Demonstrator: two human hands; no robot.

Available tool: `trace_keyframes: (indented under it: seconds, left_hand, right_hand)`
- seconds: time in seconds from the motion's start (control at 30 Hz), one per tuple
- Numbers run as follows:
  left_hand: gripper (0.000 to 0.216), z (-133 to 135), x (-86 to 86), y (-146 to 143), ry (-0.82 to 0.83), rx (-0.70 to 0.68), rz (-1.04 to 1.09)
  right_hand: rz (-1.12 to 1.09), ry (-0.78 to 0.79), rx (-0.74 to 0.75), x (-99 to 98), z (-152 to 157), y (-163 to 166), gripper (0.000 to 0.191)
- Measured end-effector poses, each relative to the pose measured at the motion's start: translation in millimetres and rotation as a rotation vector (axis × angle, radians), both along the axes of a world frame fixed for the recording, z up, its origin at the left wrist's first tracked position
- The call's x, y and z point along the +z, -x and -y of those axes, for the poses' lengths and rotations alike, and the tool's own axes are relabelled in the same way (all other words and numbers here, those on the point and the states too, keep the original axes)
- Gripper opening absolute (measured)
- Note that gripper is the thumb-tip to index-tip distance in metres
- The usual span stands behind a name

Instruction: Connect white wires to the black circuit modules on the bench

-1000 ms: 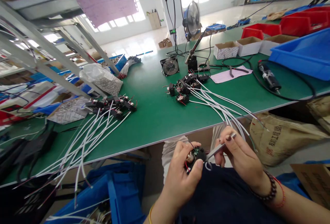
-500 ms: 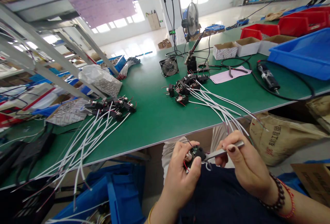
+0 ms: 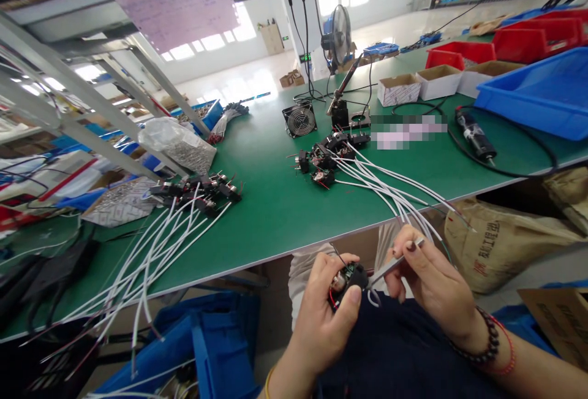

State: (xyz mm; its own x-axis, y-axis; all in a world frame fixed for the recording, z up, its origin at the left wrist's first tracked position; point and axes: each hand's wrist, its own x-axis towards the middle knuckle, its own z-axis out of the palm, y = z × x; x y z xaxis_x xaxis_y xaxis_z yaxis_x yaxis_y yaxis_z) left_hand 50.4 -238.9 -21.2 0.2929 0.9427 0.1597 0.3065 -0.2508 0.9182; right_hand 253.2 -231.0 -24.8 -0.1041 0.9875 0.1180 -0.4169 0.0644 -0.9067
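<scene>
My left hand (image 3: pixel 321 313) is closed around a small black electronic assembly (image 3: pixel 356 277), thumb in front and fingers behind. A round metal part, a green board and red wires show on the assembly. My right hand (image 3: pixel 432 282) grips a flat grey metal tool, seemingly a small wrench (image 3: pixel 388 269), between thumb and fingers. The tool slants down to the left, and its far end meets the assembly's right side. Just below that end hangs a pale curved loop (image 3: pixel 374 298). Both hands are over my lap, in front of the table edge.
On the green table (image 3: pixel 266 203) lie two heaps of black assemblies (image 3: pixel 202 193) with white cables (image 3: pixel 151 246). Farther back are a square fan (image 3: pixel 300 120), a soldering iron (image 3: pixel 344 83), a corded electric screwdriver (image 3: pixel 475 134) and a blue tray (image 3: pixel 537 95). A blue bin (image 3: pixel 220 350) stands below.
My right hand has tilted the tool more steeply, its outer end shifting slightly left and up. My left hand still holds the assembly in nearly the same place.
</scene>
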Motion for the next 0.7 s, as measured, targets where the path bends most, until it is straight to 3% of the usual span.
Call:
trace_keyframes:
  seconds: [0.43,0.7]
  left_hand:
    - [0.046,1.1,1.9,0.0,0.045,-0.016,0.027]
    - [0.044,2.5,2.0,1.3,0.030,-0.012,0.039]
  right_hand:
    - [0.007,-0.008,0.001,2.8,-0.6,0.7,0.044]
    - [-0.087,0.066,0.073,-1.8,-3.8,0.2,0.041]
